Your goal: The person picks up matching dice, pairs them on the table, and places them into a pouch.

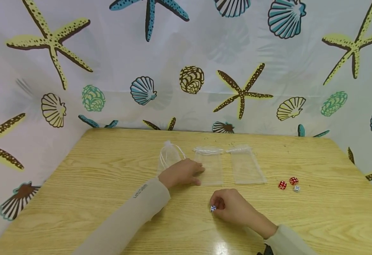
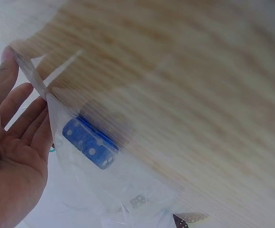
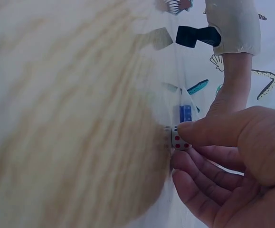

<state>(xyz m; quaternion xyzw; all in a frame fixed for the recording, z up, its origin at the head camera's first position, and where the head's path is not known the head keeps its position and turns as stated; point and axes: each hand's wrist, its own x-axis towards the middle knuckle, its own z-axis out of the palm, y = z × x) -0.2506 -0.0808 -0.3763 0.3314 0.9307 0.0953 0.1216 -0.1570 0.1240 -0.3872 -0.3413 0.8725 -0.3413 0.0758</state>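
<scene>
While our right hand (image 1: 232, 207) pinches one white spotted die (image 1: 213, 209) | our left hand (image 1: 182, 173) spreads by three sheer white drawstring pouches (image 1: 212, 168) | two red dice (image 1: 282, 185) near another white die (image 1: 296, 188)

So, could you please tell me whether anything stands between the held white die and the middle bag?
Nothing visible but the right hand itself: in the head view, bare tabletop lies between the white die and the middle bag. The left hand is at the bag's left edge.

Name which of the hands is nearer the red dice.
Right. The right hand, pinching a white die, is left of the red dice; the left hand is farther left, by the middle bag.
</scene>
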